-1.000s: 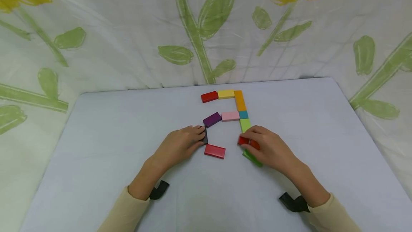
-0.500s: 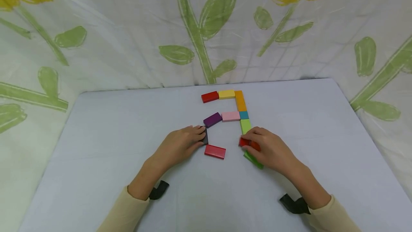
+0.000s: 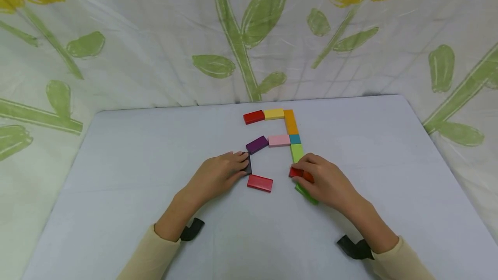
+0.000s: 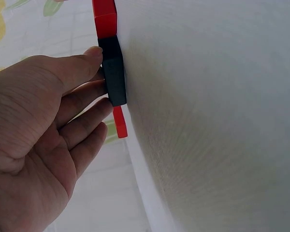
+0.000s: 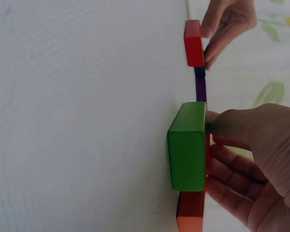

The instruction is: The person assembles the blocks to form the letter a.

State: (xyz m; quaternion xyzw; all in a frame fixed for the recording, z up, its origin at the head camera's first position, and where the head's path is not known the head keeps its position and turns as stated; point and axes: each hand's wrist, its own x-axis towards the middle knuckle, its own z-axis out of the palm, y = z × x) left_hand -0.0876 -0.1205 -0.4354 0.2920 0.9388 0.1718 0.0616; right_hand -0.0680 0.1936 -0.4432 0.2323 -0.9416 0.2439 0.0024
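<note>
My left hand [image 3: 219, 174] holds a black block [image 4: 114, 75], fingers over its top and thumb at its near end in the head view. A rose-red block [image 3: 260, 183] lies at that block's near end. On the right, my right hand [image 3: 328, 180] pinches a small red block [image 3: 295, 172] between thumb and fingertips, just below a lime block [image 3: 297, 152]. An orange-red block [image 3: 308, 176] sits against it, partly under the fingers. Slanting below the thumb is a green block [image 5: 187, 159], which hides much of the red one in the right wrist view.
Purple [image 3: 256, 144] and pink [image 3: 279, 141] blocks run across to a teal block [image 3: 295, 139]. Above it stand an orange block [image 3: 291, 122], a yellow block [image 3: 274, 114] and a dark red block [image 3: 253, 117]. Behind the white table [image 3: 136, 141] hangs a flower-painted cloth [image 3: 155, 55].
The small red block and the green block have shifted very slightly under my right hand. My left hand stays on the black block.
</note>
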